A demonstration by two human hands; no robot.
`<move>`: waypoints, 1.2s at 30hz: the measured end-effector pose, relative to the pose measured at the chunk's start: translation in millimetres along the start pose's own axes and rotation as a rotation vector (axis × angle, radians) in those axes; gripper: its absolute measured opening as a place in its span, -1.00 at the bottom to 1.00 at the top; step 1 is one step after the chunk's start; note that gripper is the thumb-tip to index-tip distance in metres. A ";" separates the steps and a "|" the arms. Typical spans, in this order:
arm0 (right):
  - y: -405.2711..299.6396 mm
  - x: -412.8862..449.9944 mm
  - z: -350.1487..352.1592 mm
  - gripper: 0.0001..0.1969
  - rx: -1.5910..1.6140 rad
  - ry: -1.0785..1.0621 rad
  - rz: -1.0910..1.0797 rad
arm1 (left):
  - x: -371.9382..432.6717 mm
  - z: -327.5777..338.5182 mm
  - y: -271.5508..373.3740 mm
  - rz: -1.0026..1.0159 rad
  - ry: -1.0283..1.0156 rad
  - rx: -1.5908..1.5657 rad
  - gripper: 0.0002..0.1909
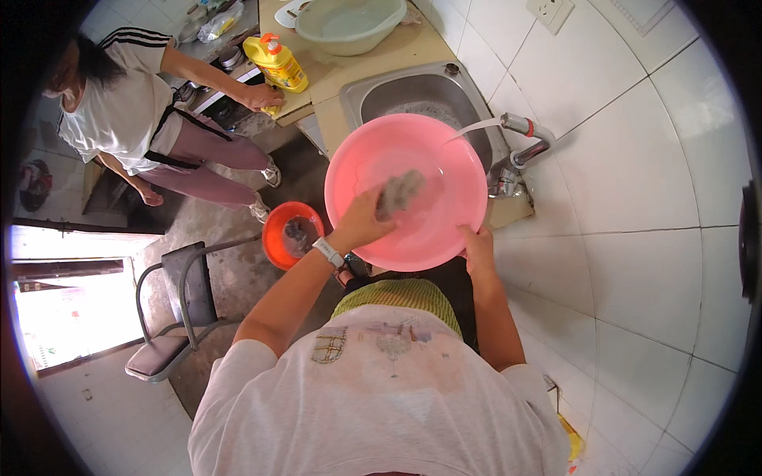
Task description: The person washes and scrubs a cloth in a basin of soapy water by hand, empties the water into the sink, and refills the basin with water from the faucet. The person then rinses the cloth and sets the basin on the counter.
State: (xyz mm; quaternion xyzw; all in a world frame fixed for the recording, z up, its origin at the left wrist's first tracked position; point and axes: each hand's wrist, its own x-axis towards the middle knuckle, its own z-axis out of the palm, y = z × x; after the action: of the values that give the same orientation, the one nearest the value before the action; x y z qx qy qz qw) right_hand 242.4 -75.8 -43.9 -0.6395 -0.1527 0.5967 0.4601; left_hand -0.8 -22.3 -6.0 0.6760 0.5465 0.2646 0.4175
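A pink plastic basin (381, 149) is tilted over the near edge of a stainless steel sink (411, 89). My right hand (477, 245) grips its rim at the near right. Inside the basin, my left hand (364, 219) holds a greyish-green scrubbing pad or cloth (402, 191) against the wall; motion blur hides which it is. Water runs from the chrome faucet (530, 131) into the basin's upper right side. Foam shows in the part of the sink that the basin leaves uncovered.
A yellow pump bottle (277, 65) and a pale green basin (351, 27) stand on the counter. Another person (131, 113) leans a hand on the counter's left end. An orange bucket (274, 238) and a metal-framed chair (178, 303) are on the floor at left. Tiled wall (625, 178) bounds the right.
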 end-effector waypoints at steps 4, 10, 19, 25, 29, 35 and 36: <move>19.0 24.8 -8.8 -0.70 -0.004 -0.016 -0.153 | -1.7 24.0 1.2 0.266 -0.230 0.394 -0.49; -3.4 58.1 8.5 -0.74 -0.193 0.130 -0.288 | -17.2 10.6 17.9 0.309 0.013 0.394 -0.59; -3.0 51.1 5.1 -0.66 -0.397 0.216 -0.500 | -34.1 -29.7 -7.0 0.307 0.345 0.422 -0.69; -47.0 7.5 22.8 -0.67 -0.877 0.589 -0.755 | -18.7 -29.9 -1.8 0.374 0.300 0.169 -0.70; -76.8 13.3 33.8 -0.75 -0.142 0.198 -0.531 | -12.5 -33.5 9.7 0.305 0.226 -0.005 -0.73; -88.1 90.3 49.4 -0.79 0.999 -0.203 -0.009 | 10.8 -1.1 -4.9 -0.541 -0.173 -1.178 -0.77; -86.9 102.8 52.0 -0.80 1.024 -0.186 -0.002 | 13.5 -1.7 -2.5 -0.665 -0.209 -1.360 -0.78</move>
State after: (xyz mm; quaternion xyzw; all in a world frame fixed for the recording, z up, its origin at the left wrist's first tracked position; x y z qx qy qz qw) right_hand 250.9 67.9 -33.9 -0.2764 0.1179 0.6489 0.6990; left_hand 0.0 -8.7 -8.6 0.0913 0.3957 0.3377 0.8491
